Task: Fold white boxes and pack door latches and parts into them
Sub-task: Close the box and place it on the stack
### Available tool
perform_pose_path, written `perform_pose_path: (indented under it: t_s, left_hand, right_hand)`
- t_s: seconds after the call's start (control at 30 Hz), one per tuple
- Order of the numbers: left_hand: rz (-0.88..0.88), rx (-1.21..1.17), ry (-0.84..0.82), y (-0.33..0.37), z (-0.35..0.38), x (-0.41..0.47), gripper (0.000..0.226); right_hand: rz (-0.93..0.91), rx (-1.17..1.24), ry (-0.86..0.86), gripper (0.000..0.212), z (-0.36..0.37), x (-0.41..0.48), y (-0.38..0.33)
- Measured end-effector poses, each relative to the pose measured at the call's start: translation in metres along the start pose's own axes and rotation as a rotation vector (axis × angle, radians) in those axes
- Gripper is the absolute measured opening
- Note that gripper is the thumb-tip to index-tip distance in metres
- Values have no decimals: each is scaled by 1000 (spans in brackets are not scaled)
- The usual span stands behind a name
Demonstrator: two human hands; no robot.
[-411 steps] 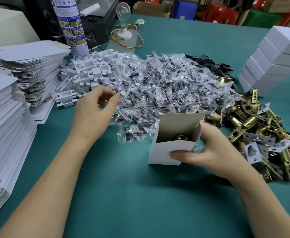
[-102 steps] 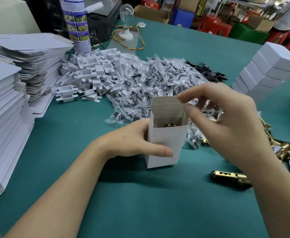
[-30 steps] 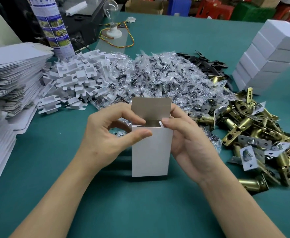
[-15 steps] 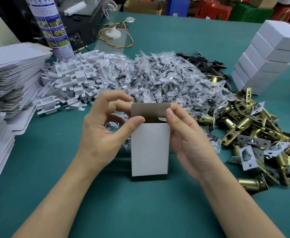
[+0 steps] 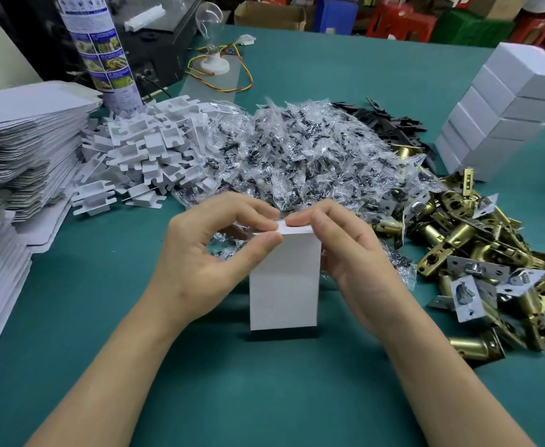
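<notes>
1. One head-worn wide-angle camera is supplying the only view, so no second view is sharing any part of the scene.
2. It is looking forward and steeply down onto the green table (image 5: 297, 398), whose far edge is running across the upper part of the frame.
3. It is sitting close: both forearms are entering from the bottom corners, and the left hand (image 5: 206, 256) and right hand (image 5: 351, 253) are meeting near frame centre.
4. Straight edges are bowing toward the frame borders.
</notes>
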State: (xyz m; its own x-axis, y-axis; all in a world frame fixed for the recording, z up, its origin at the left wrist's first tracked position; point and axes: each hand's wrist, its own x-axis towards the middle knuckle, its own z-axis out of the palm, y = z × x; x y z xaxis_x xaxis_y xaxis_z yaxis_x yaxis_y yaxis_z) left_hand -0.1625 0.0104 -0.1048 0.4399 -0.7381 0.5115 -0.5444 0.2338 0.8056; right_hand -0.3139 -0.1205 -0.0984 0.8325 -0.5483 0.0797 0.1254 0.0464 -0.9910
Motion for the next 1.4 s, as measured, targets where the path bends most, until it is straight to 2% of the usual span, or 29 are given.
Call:
perform_pose_path:
  t_s: [0.23,0.5,0.77,1.2,1.4]
  left_hand:
    - [-108,-74,25,10,1,1,14]
    - [-94,-47,38,11,1,2,17]
    - [-96,-47,35,10,0,1,14]
    - [-110,-54,56,10,2,-1,11]
    - [-169,-172,22,8,2,-1,10]
  right_hand:
    - [-104,-100,-32,20,-2,0,-2]
    - [-177,-189,13,21,3,-2,0]
    - [-163,-189,22,13,4,-3,3]
    - [-168,-164,52,18,6,-3,2]
    - [-168,-140,47,19,7,-4,1]
